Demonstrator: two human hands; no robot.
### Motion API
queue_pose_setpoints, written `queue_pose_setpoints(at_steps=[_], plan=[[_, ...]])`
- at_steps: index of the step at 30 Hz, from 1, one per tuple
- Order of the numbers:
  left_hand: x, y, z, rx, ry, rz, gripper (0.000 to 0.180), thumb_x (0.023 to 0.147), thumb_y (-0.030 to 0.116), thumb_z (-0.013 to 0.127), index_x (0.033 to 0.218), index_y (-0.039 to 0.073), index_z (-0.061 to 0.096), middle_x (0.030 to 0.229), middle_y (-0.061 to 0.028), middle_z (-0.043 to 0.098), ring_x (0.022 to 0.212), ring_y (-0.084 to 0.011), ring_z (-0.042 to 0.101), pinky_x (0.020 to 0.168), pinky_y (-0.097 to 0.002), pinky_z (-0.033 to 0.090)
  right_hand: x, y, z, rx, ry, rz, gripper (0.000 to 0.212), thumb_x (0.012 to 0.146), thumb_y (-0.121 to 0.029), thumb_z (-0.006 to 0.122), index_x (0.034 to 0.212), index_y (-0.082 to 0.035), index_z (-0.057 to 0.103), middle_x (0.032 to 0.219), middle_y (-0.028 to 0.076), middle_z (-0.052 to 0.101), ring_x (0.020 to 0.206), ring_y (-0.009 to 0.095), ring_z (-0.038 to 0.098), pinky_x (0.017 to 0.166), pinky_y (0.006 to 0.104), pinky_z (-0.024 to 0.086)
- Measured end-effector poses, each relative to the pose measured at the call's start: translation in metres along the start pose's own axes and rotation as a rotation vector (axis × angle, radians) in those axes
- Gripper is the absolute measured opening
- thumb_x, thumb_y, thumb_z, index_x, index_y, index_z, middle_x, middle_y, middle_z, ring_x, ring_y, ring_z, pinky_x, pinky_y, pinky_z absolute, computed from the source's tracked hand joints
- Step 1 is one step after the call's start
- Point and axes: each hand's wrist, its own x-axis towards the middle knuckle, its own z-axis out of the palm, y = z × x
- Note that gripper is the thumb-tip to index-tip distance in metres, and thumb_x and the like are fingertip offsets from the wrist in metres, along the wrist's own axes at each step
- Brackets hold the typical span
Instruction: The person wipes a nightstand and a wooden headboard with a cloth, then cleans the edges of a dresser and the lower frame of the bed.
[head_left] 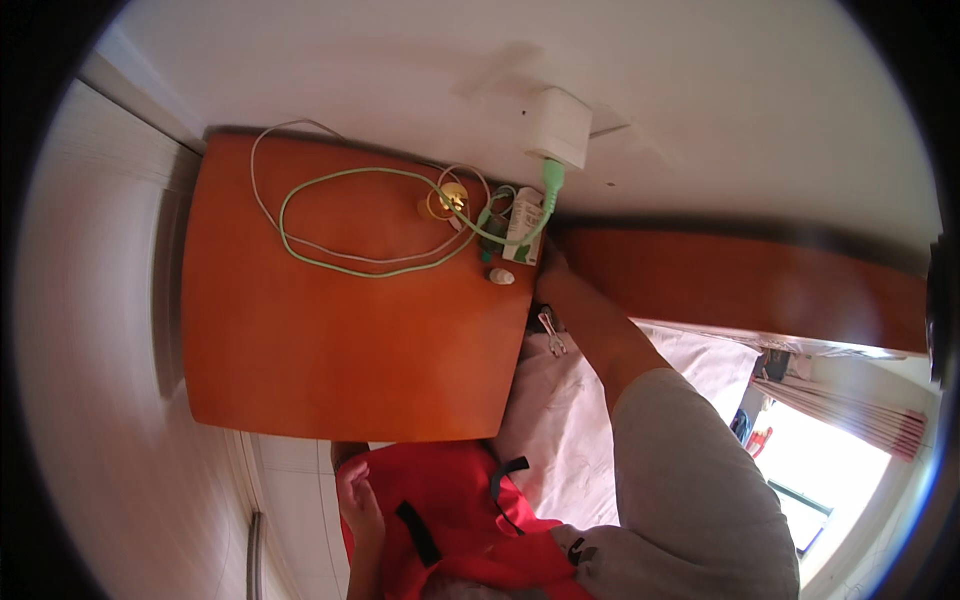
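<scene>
My right arm reaches forward along the right side of an orange-brown wooden bedside cabinet [350, 340]. At its end, my right hand [553, 262] is down at the cabinet's back right corner, beside a white and green box [524, 228]; its fingers are hidden. Low in front of the cabinet, my left hand [360, 492] hangs over red cloth [440, 490], fingers loosely apart and nothing in them. A dark green bottle [492, 235], a small white rounded item [501, 276] and a yellow round object [453, 197] sit near the box.
A green cable [345, 272] loops over the cabinet top from a white adapter [560, 125] on the wall; a thin pale cable [255, 190] loops too. Right of the cabinet lies a bed with pink sheet [570, 430], a silvery item [552, 335] near its edge. A door [90, 330] stands left.
</scene>
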Motion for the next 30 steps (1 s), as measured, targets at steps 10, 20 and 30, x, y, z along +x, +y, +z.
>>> queue_pose_setpoints(at_steps=[10, 20, 30], plan=[[0.008, -0.015, -0.018, 0.186, 0.091, 0.027, 0.020, 0.087, 0.002, 0.040, 0.105, -0.002, 0.050, 0.100, -0.0119, 0.057, 0.093, -0.0201, 0.055, 0.084, -0.0303, 0.042, 0.035, -0.005, 0.026, -0.182, -0.058, -0.096, 0.043, 0.083, -0.041, 0.041, 0.121, -0.022, 0.049, 0.135, 0.003, 0.037, 0.130, 0.022, 0.023, 0.105, 0.0419, 0.012], [0.008, 0.030, -0.061, 0.127, 0.035, 0.048, 0.019, 0.088, 0.000, 0.039, 0.104, 0.000, 0.050, 0.099, -0.0094, 0.055, 0.090, -0.0172, 0.054, 0.083, -0.0281, 0.042, -0.076, 0.011, -0.004, -0.114, 0.035, -0.120, 0.040, 0.082, -0.044, 0.043, 0.116, -0.027, 0.056, 0.132, 0.001, 0.042, 0.130, 0.022, 0.023, 0.105, 0.0455, 0.010], [0.044, 0.101, -0.059, -0.127, -0.134, 0.290, 0.019, 0.089, 0.005, 0.042, 0.105, -0.003, 0.049, 0.104, -0.0138, 0.055, 0.098, -0.0204, 0.055, 0.089, -0.0304, 0.043, -0.248, 0.092, -0.002, -0.016, 0.462, 0.150, 0.021, 0.077, -0.024, 0.050, 0.093, -0.025, 0.064, 0.119, -0.003, 0.053, 0.123, 0.021, 0.034, 0.105, 0.0456, 0.013]])
